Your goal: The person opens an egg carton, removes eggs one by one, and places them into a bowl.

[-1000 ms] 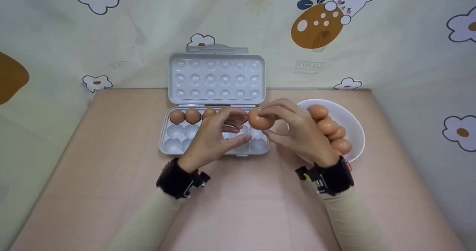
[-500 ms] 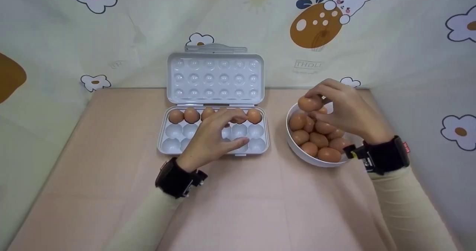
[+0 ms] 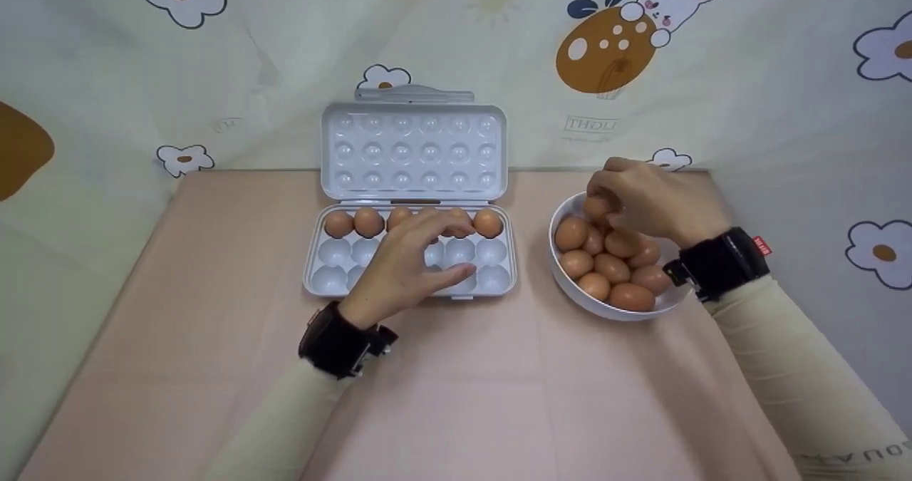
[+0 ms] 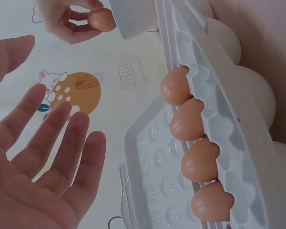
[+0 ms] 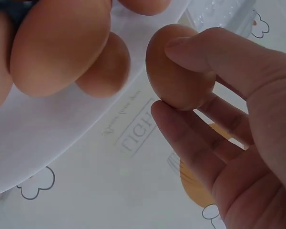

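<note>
Over bowl: right hand pinches egg, partly covered | above carton: left hand, fingers apart, partly hides cups

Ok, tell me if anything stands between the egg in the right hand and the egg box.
The side of the bowl: it partly hides that egg in the left wrist view, so lifting higher seems wise. The left hand hangs over part of the egg box; nothing visible covers its front right cups.

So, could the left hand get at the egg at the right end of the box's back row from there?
Probably yes: the left hand holds nothing and looks near that egg, nothing visible blocks the gap, and the lid stands open behind.
</note>
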The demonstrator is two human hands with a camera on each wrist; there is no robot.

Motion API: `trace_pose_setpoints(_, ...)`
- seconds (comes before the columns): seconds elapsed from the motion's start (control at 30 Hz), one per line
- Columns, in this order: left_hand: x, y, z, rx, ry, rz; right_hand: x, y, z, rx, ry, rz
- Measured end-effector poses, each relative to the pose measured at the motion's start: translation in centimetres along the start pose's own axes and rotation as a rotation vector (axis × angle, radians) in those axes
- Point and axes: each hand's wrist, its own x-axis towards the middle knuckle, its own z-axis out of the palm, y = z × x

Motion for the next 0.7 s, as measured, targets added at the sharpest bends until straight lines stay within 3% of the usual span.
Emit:
trace_pose_setpoints(0.2,0.2,0.0,0.0,0.007,0.004,0.017,0.7,-0.1,0.7,-0.026,-0.023,-0.027)
trace_pose_setpoints(0.37,0.2,-0.1,-0.1,0.003,0.009,0.030,1.3,-0.2,1.3,-0.043,0.012,-0.102)
trace_pose_setpoints(0.53,0.0,-0.2,-0.1,0.002,0.013,0.036,2.2,-0.4,2.1,0.067,0.007,-0.153)
trace_pose_setpoints(0.7,0.0,-0.2,-0.1,0.001,0.014,0.037,2.8,-0.5,2.7,0.102,-0.024,-0.152)
